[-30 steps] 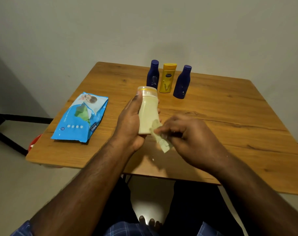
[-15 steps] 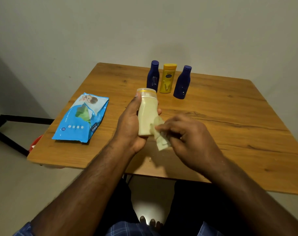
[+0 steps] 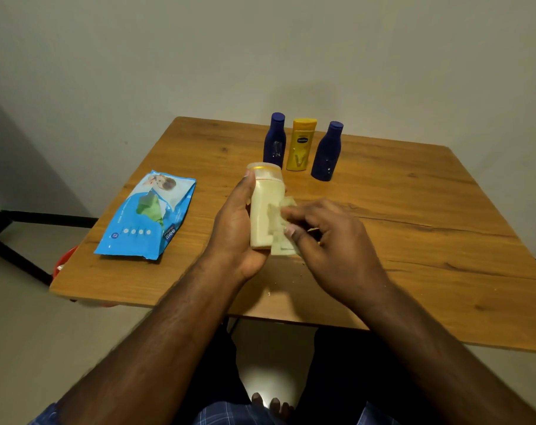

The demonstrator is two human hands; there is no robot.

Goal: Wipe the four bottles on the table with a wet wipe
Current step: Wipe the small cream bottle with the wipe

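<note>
The left hand (image 3: 239, 228) grips the cream bottle (image 3: 265, 210) upright above the table (image 3: 414, 240). The right hand (image 3: 328, 240) pinches the wet wipe (image 3: 280, 237) against its side — apparently by the fingertips.

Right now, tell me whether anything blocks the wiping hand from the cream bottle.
Nothing visible does. The right hand presses the wet wipe straight against the cream bottle, which the left hand grips above the table.

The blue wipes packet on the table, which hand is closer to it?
Left. The left hand grips the cream bottle just right of the wipes packet, not touching it. The right hand, rubbing with the wet wipe, is beyond the bottle.
</note>
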